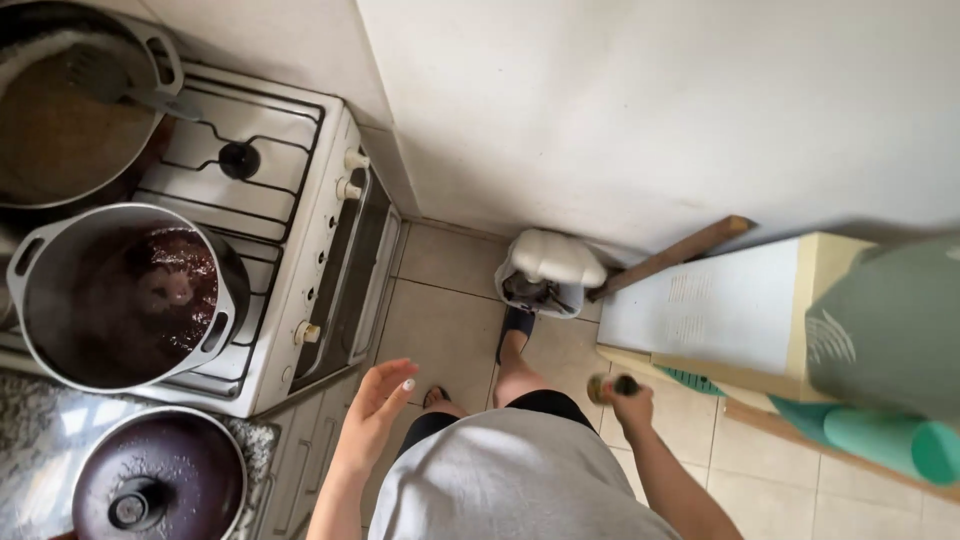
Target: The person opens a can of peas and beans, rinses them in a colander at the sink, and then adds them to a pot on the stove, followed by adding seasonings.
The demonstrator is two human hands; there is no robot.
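Note:
My left hand (pixel 375 408) hangs open with fingers spread, beside the front corner of the white gas stove (pixel 320 250), holding nothing. My right hand (pixel 630 400) is closed around a small dark bottle with a yellowish cap (pixel 606 387), held low over the tiled floor (pixel 450 320). I am standing in a grey shirt and dark shorts, my feet visible below. On the stove a grey pot (pixel 125 297) holds a dark red sauce. A large pan (pixel 70 110) with brownish liquid and a utensil sits behind it.
A pot with a dark glass lid (pixel 160 480) rests on the speckled counter at lower left. A small white bin (pixel 545 275) stands against the wall by a wooden stick (pixel 670 258). A white-and-yellow box (pixel 720 305), green container (pixel 890 320) and teal roll (pixel 880 440) crowd the right.

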